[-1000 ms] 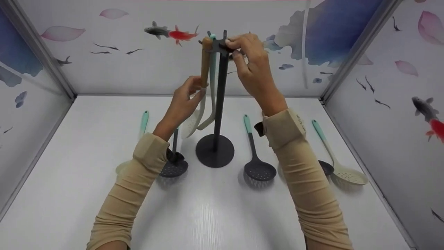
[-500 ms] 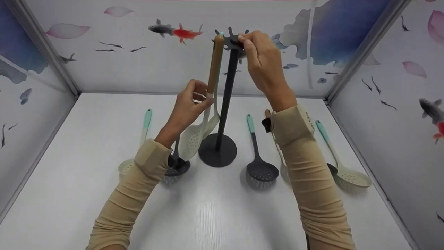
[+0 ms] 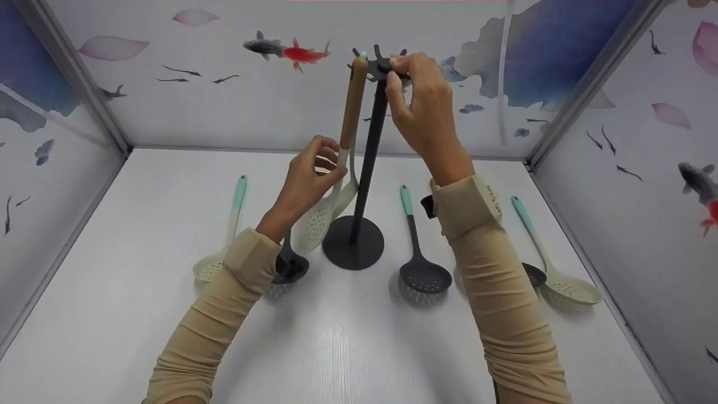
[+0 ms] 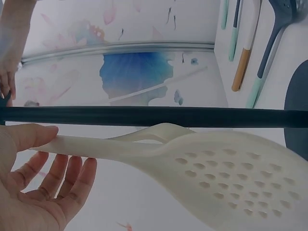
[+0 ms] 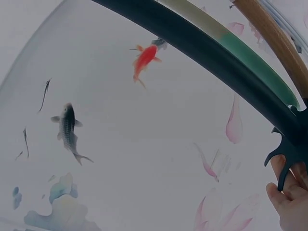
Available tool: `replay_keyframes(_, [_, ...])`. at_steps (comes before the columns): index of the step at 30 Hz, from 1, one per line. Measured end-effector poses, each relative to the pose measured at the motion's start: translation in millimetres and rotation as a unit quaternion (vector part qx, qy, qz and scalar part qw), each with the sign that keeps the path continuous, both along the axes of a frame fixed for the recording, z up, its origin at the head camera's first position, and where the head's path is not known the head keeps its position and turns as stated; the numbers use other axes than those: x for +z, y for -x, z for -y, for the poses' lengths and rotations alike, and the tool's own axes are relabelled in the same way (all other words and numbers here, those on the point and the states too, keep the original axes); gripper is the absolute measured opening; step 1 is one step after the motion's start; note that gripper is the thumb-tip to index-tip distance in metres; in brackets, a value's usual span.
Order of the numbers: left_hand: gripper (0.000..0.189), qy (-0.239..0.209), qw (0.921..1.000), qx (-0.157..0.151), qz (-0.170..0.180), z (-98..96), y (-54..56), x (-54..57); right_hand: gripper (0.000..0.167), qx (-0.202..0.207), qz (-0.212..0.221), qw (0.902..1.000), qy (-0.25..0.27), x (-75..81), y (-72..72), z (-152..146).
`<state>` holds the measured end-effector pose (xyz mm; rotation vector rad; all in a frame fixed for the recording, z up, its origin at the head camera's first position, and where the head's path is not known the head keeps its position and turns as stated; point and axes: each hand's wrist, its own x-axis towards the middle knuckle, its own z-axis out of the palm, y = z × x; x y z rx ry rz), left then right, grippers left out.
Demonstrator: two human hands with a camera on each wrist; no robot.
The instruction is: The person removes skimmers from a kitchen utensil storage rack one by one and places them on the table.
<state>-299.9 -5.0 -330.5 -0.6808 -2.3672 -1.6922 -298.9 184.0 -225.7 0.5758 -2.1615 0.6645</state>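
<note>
In the head view, my left hand (image 3: 308,174) pinches the pale neck of a slotted turner with a wooden handle (image 3: 354,104). Its cream, perforated head (image 4: 236,168) fills the lower right of the left wrist view. The handle's top is at the hooks of a black utensil stand (image 3: 371,154). Behind it hangs a cream utensil with a mint handle (image 5: 257,65); its head is partly covered. My right hand (image 3: 427,106) pinches the stand's hooked top between thumb and fingers. In the right wrist view, that hand's fingertips (image 5: 276,195) show beside the hooks.
On the white table (image 3: 336,336) lie a cream skimmer (image 3: 210,266) and a black utensil (image 3: 291,266) at left. At right are a black skimmer (image 3: 425,276), a cream slotted turner (image 3: 572,287) and a partly hidden black utensil (image 3: 534,275). Printed walls (image 3: 269,112) enclose the table.
The turner's perforated head has swung round to face the head camera more. The stand's top has shifted right, with my right hand still at its hooks. My left hand keeps hold of the turner.
</note>
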Motion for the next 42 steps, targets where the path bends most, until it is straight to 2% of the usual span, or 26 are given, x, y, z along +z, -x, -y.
replay_keyframes(9, [0.03, 0.002, 0.9994, 0.003, -0.035, -0.9, -1.2, -1.7, 0.031, 0.013, 0.0, 0.9999, 0.005, -0.5, 1.5, 1.0])
replay_keyframes(15, [0.03, 0.003, 0.9992, 0.007, -0.039, 0.1, -2.9, -0.8, 0.03, 0.013, -0.003, 0.9999, 0.003, -1.4, 2.3, 2.2])
replay_keyframes(25, [0.033, -0.026, 0.9989, -0.001, -0.04, 9.3, -8.7, 6.3, 0.029, 0.014, -0.009, 0.9998, 0.01, -2.7, 3.6, 3.2])
replay_keyframes(30, [0.036, -0.034, 0.9984, 0.012, -0.044, 25.3, -14.0, 10.1, 0.028, 0.017, -0.014, 0.9997, 0.012, -2.8, 4.1, 3.9])
replay_keyframes(35, [0.036, -0.025, 0.9976, 0.04, -0.05, 49.0, -16.5, 9.6, 0.027, 0.016, -0.021, 0.9994, 0.024, -1.7, 3.3, 2.9])
replay_keyframes(42, [0.037, -0.019, 0.9946, 0.095, -0.038, 90.3, -19.0, 2.8, 0.027, 0.011, -0.026, 0.9992, 0.027, -2.5, 3.3, 1.2])
